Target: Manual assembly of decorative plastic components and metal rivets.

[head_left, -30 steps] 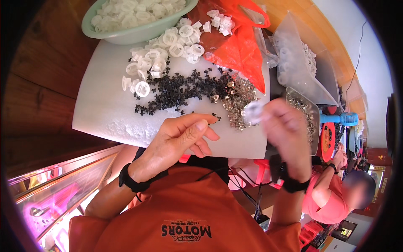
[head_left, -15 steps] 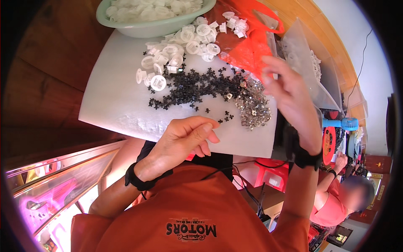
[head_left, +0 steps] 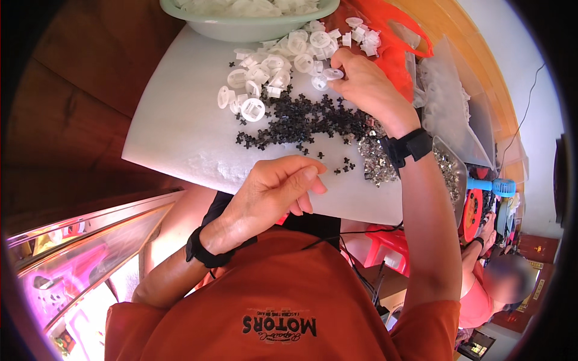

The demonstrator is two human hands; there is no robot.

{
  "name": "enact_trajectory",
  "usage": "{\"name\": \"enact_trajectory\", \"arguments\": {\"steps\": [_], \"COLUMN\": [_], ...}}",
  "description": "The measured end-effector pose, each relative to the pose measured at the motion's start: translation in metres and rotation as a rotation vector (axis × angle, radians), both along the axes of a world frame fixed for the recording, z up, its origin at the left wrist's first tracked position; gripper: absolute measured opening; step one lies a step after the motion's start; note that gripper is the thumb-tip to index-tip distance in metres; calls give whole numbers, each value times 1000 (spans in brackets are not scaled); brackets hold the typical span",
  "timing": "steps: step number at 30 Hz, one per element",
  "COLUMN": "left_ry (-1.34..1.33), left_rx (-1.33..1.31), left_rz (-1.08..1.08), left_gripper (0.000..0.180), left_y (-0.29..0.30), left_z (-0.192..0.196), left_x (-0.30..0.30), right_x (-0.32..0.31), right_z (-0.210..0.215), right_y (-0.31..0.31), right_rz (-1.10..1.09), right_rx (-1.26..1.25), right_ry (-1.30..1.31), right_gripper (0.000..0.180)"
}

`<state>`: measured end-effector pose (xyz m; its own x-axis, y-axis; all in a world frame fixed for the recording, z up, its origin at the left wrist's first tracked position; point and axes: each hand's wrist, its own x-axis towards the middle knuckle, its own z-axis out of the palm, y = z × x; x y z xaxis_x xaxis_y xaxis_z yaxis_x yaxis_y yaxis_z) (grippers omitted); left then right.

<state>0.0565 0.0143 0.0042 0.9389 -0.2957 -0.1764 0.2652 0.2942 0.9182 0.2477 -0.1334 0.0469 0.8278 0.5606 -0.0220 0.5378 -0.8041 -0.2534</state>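
Moved from beside the bag (head_left: 397, 66) to the cap pile (head_left: 273, 62), the right hand (head_left: 368, 84) pinches one cap (head_left: 333, 74), probably best taken by its rim; whether the curled left hand (head_left: 274, 186) holds anything, one cannot tell.

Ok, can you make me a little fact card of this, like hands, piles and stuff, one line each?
Left hand: thumb and fingers curled, at the white tabletop's near edge; no held piece visible
Right hand: fingertips at a white round piece; grip unclear
White pile: loose plastic pieces, far side
Black pile: little crosses, middle
Shiny pile: small metal-looking bits, right of the crosses
Bowl: pale green, full of white pieces
Bag: red, far right
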Motion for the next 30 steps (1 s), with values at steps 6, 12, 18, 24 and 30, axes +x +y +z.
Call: {"name": "enact_trajectory", "arguments": {"steps": [6, 12, 18, 24, 30], "left_ry": [35, 45, 66, 55, 97], "left_rx": [-19, -62, -69, -49, -126], "left_rz": [43, 132, 153, 149, 165], "left_gripper": [33, 34, 34, 34, 37], "left_y": [3, 5, 1, -1, 2], "left_z": [2, 3, 5, 6, 5], "left_x": [5, 10, 17, 16, 21], "right_x": [-13, -10, -12, -18, -45], "right_z": [-7, -11, -13, -17, 3], "right_y": [5, -3, -10, -13, -11], "right_rz": [23, 15, 65, 22, 138], "right_rx": [22, 100, 50, 49, 269], "right_ry": [-162, -236, -199, -190, -176], "right_gripper": [14, 11, 14, 14, 12]}}
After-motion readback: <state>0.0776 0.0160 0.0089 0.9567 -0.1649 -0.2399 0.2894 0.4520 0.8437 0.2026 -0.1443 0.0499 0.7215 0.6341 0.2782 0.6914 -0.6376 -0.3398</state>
